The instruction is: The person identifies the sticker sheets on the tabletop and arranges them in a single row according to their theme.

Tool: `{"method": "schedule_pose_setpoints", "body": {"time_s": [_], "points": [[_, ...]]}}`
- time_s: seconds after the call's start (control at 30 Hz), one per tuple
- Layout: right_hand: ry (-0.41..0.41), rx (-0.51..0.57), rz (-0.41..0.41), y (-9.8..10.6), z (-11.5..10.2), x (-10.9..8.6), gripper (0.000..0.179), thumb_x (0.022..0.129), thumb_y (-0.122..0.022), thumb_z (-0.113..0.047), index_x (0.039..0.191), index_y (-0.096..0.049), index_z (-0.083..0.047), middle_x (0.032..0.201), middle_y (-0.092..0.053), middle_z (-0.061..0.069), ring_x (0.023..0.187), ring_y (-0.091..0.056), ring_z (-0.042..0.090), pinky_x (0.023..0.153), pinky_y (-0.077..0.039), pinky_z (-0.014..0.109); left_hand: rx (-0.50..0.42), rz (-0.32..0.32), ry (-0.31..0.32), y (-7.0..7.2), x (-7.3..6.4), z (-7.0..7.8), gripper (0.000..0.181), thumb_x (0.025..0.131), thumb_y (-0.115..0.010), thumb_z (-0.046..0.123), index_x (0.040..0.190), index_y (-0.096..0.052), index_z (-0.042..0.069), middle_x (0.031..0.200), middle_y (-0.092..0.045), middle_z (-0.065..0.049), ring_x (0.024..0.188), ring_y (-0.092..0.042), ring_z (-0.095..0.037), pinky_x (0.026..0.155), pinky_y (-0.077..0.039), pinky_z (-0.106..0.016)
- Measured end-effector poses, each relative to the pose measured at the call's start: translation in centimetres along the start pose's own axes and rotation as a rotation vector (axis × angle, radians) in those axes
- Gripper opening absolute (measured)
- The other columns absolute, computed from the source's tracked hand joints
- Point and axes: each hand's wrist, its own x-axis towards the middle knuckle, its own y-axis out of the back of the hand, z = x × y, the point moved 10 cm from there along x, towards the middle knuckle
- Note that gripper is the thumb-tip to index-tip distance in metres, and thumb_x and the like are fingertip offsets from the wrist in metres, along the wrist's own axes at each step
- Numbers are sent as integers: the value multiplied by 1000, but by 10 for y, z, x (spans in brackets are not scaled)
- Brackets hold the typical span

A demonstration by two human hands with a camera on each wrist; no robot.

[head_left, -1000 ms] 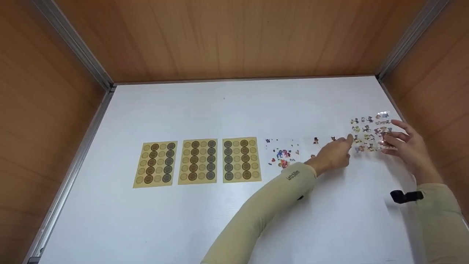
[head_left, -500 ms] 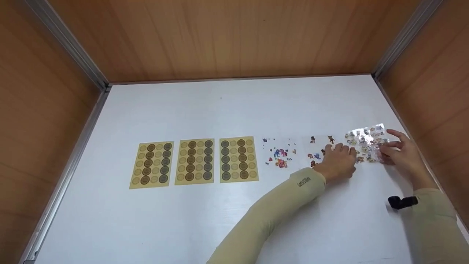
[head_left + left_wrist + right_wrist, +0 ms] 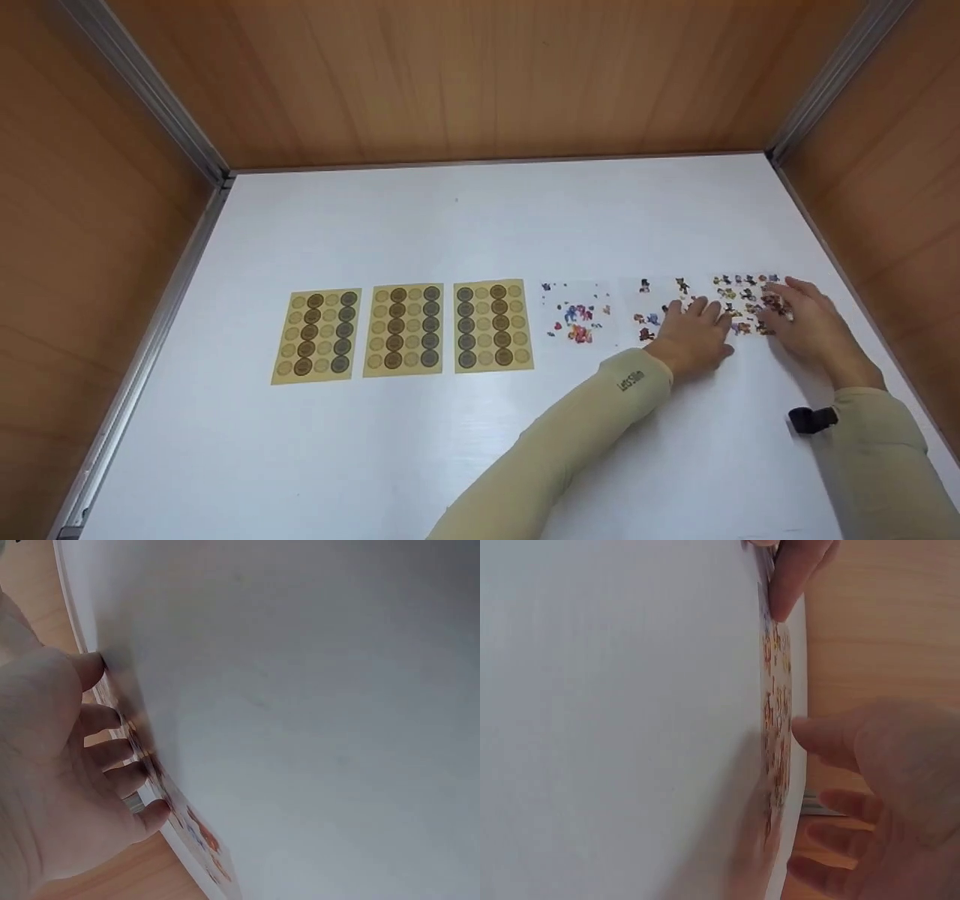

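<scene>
The rightmost clear sticker sheet (image 3: 739, 289), printed with small cartoon figures, lies flat on the white table. My right hand (image 3: 814, 322) is over its right side and hides part of it. In the right wrist view the right hand (image 3: 900, 787) has its fingers apart, with nothing between them and the thumb close over the sheet (image 3: 776, 705). My left hand (image 3: 691, 337) rests with spread fingers on the neighbouring clear sheet (image 3: 645, 304), covering its right part. The left wrist view shows the left hand's fingertips (image 3: 154, 816) down on that sheet (image 3: 202, 836).
Another clear sticker sheet (image 3: 577, 311) lies left of these. Further left, three tan sheets of round stickers, the left one (image 3: 315, 337), the middle one (image 3: 403, 330) and the right one (image 3: 493, 326), continue the row. Wooden walls (image 3: 480, 82) enclose the table (image 3: 360, 450).
The right hand lowered the clear sheet from a raised, tilted position onto the table and let go. The left hand came back from pointing at that sheet and settled on the neighbouring one.
</scene>
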Motion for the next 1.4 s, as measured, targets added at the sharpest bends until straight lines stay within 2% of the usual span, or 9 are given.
{"method": "schedule_pose_setpoints", "body": {"time_s": [0.1, 0.17, 0.4, 0.6, 0.83, 0.9, 1.2, 1.4], "points": [[34, 9, -104, -12, -2, 0, 65, 108, -46, -38, 153, -32, 7, 156, -19, 40, 138, -18, 65, 106, -22, 78, 21, -30, 13, -4, -2, 3, 63, 106, -16, 62, 163, -6, 37, 168, -4, 16, 153, -3, -7, 124, -12, -37], [42, 3, -135, -16, -1, -1, 66, 109, -43, -39, 153, -31, 9, 155, -19, 40, 138, -18, 65, 107, -21, 77, 35, -51, 25, -5, -3, 4, 63, 106, -14, 61, 163, -1, 38, 168, 2, 18, 153, 0, -6, 125, -8, -36], [24, 53, -153, -17, 3, -2, 70, 109, -41, -43, 156, -26, 6, 161, -7, 35, 142, -5, 63, 109, -13, 78, 15, -89, 51, 0, -5, 4, 63, 106, -17, 60, 162, 2, 38, 167, 4, 17, 153, 4, -5, 124, -6, -33], [-18, 95, -200, -25, 6, -3, 72, 109, -38, -46, 160, -15, -1, 163, 6, 26, 144, 9, 57, 109, -6, 79, -74, -100, 63, 1, -7, -1, 64, 107, -22, 59, 163, -2, 36, 167, 3, 17, 152, 4, -4, 124, -3, -31], [-23, 28, -200, -25, 10, 0, 71, 109, -35, -47, 160, -17, -2, 154, -5, 43, 134, -11, 71, 103, -17, 83, -132, -90, 68, -2, -5, -1, 66, 107, -21, 58, 164, -1, 31, 167, 4, 17, 152, 6, -3, 124, -1, -30], [-24, 34, -202, -25, 11, 1, 71, 109, -36, -47, 160, -17, -2, 155, -2, 42, 136, -8, 69, 104, -15, 82, -134, -84, 69, -2, -5, 0, 66, 107, -21, 58, 164, -1, 29, 167, 3, 16, 152, 5, -4, 124, -1, -30], [17, 37, -174, -27, 9, 3, 68, 109, -39, -44, 159, -22, 0, 154, -8, 43, 136, -11, 69, 104, -18, 81, -152, -69, 73, -2, -5, -2, 67, 107, -23, 58, 164, -4, 29, 168, 1, 15, 152, 3, -4, 124, -3, -31], [16, 20, -169, -23, 7, 9, 70, 108, -41, -46, 158, -24, 0, 153, -11, 43, 137, -13, 67, 105, -19, 81, -171, -77, 79, -1, -2, -5, 68, 107, -23, 57, 164, 0, 28, 168, 5, 14, 152, 6, -4, 124, -1, -30]]}}
